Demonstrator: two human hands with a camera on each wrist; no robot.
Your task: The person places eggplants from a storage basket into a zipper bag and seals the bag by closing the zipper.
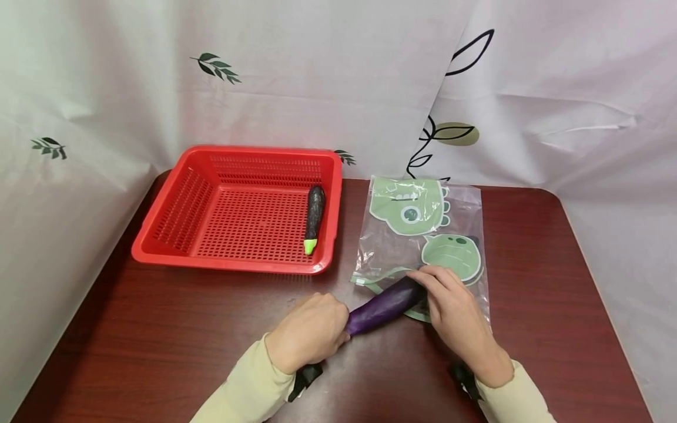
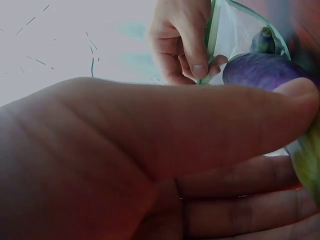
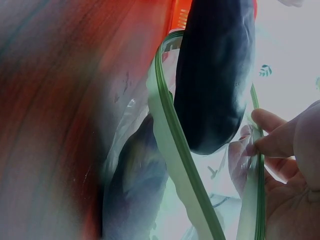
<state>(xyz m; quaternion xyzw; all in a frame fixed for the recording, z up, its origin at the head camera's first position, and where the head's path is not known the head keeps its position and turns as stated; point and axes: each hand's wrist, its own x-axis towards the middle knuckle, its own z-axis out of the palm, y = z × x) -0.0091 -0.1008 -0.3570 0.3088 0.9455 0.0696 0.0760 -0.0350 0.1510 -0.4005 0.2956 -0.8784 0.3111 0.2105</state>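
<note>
My left hand [image 1: 312, 329] grips a long purple eggplant [image 1: 385, 305] by its stem end, tilted so the dark far end points to the bag. In the right wrist view that blunt end [image 3: 215, 100] stands in the open mouth of a clear zip bag [image 1: 391, 252] with green dinosaur prints. My right hand [image 1: 457, 308] pinches the green zip edge [image 3: 259, 175] and holds the mouth apart. Another dark eggplant [image 3: 137, 185] shows through the plastic below the near zip strip; its stem [image 2: 266, 35] appears in the left wrist view.
A red perforated basket [image 1: 233, 267] stands on the back left of the brown table [image 1: 158, 329]. Inside it, along the right wall, lies a slim dark vegetable [image 1: 315, 211] with a bright green tip. Pale leaf-printed cloth [image 1: 317, 70] hangs behind the table.
</note>
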